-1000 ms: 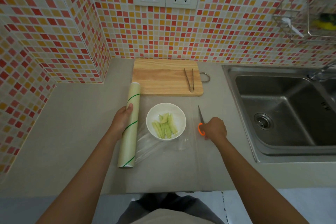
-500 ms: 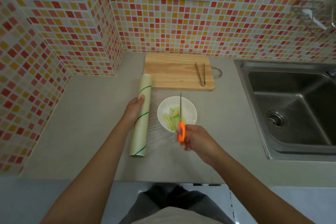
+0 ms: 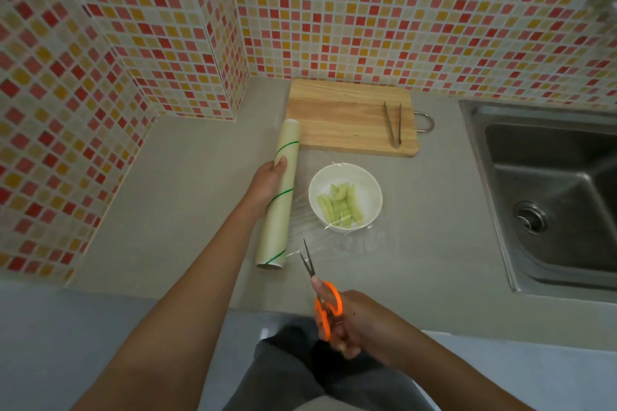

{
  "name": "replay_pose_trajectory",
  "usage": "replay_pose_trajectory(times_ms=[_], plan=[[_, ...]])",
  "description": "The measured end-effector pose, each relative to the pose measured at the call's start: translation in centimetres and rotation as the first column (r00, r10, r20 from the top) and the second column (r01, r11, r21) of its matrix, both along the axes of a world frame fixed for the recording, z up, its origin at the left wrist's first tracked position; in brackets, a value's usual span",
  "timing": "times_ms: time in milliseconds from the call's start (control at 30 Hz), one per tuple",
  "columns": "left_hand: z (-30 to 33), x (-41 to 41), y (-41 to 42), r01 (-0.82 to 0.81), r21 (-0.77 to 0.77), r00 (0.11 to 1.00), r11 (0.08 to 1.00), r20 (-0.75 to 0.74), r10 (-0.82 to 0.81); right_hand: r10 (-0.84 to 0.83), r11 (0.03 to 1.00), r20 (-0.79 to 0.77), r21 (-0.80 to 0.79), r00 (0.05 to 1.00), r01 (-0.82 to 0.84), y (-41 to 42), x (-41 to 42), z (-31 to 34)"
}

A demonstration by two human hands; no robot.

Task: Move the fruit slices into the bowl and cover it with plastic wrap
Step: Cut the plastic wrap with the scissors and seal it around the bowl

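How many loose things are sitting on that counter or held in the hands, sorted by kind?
Cutting tools: 1, orange scissors in the right hand
Gripping tools: 1, tongs
Wrap rolls: 1, plastic wrap roll under the left hand
Dishes: 1, white bowl
Boards: 1, cutting board
Total: 5

Wooden board [image 3: 347, 117], steel sink [image 3: 547, 197], glossy wrap [image 3: 347, 242]

One bowl [image 3: 345, 173], one roll [image 3: 278, 197], one scissors [image 3: 320, 294].

Mosaic-tiled walls [image 3: 367, 27], grey countertop [image 3: 187, 177], steel sink [image 3: 551, 183]
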State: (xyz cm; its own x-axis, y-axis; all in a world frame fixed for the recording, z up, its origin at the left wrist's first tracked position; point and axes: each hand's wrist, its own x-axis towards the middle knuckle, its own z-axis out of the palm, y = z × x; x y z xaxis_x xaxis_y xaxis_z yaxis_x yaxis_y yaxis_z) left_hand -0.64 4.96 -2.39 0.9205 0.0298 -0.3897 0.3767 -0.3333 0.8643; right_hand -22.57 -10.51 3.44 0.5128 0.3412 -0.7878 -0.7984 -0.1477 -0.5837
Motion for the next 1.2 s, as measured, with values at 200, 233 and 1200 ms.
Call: replay_pose_trajectory(times_ms=[200, 233, 1200], plan=[[-0.1, 0.1, 0.0, 0.015, -0.009, 0.999, 1.000, 0.035, -0.015, -0.044, 0.998, -0.045, -0.045, 0.998, 0.042, 1.3, -1.7, -1.0], [0.0, 0.1, 0.0, 0.011, -0.017, 0.999, 1.000, 0.033, -0.011, -0.055, 0.997, -0.049, -0.050, 0.997, 0.052, 1.5, -1.9, -1.2], [0.6, -0.2, 0.5, 0.039, -0.005, 0.999, 0.999, 0.015, -0.039, -0.162, 0.986, -0.025, 0.044, 0.986, 0.163, 6.0, -0.2, -3.0]])
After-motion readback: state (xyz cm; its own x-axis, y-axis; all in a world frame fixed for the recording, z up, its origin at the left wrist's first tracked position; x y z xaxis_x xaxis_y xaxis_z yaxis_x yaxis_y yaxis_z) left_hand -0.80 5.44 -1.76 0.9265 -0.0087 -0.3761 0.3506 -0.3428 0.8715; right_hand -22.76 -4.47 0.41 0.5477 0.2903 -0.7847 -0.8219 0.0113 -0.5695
